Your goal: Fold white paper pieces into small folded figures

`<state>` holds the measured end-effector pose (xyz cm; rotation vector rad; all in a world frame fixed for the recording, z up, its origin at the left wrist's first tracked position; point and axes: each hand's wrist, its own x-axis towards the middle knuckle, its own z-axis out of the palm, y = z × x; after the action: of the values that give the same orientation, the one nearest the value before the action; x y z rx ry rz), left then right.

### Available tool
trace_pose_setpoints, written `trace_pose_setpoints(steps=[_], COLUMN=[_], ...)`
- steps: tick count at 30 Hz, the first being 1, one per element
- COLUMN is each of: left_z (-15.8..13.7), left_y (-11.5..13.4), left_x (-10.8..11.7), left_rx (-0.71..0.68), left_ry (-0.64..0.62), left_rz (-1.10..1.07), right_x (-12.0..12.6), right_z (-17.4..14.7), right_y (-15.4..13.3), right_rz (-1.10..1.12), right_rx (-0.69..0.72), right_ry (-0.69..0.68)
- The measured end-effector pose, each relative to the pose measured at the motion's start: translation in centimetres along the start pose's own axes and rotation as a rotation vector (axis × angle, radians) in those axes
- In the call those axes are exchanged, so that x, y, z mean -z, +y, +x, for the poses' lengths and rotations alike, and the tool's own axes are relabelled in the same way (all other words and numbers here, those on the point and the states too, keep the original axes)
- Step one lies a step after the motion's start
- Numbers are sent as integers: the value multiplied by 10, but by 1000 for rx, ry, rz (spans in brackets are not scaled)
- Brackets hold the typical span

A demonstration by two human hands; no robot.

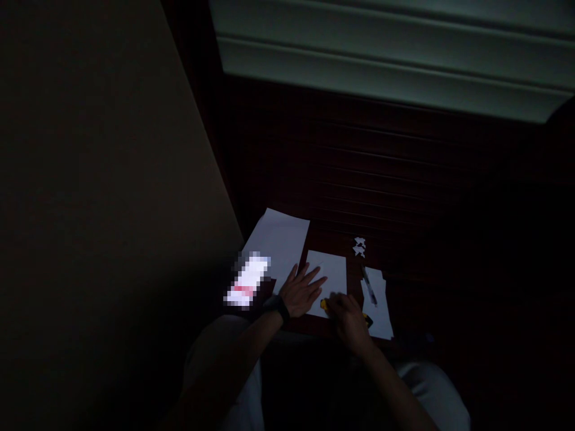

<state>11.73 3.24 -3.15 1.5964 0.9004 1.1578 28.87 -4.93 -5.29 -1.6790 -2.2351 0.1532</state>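
Observation:
My left hand (pixel 302 293) lies flat on a white sheet of paper (pixel 336 272), its fingers spread and pointing up and to the right. A dark band circles that wrist. Over the sheet's lower right corner, my right hand (pixel 348 320) is closed around a yellow and black utility knife (pixel 368 321). One yellow end shows left of the fingers, the other end to their right; the blade cannot be made out. Faint lines mark the paper just above my left fingers.
Left of my hands are a larger white sheet (pixel 283 239) and a bright, blurred-out phone-like screen (pixel 248 280). To the right, a pen (pixel 371 287) rests on stacked paper (pixel 381 314). Small cut paper pieces (pixel 359 246) lie farther back. A wall (pixel 135 149) borders the left; the room is dark.

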Motion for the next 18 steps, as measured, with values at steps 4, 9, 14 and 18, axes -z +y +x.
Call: trace_pose_setpoints(steps=[4,9,14,18], left_z=[-1,-2,1,12], left_y=[-8,-9,7,19], left_x=[1,1,-2,-2], left_rx=[-99,-209,50,230], left_ry=[-73,-33,20,36], left_rz=[139,187,-115,-285], right_x=[-1,8,23,24], right_z=[0,2,2,5], right_y=[-1,-3,-14,-20], right_rz=[-21,-48,-28,-16], right_rx=[-8,14,68,261], right_ry=[-1,-23,39,17])
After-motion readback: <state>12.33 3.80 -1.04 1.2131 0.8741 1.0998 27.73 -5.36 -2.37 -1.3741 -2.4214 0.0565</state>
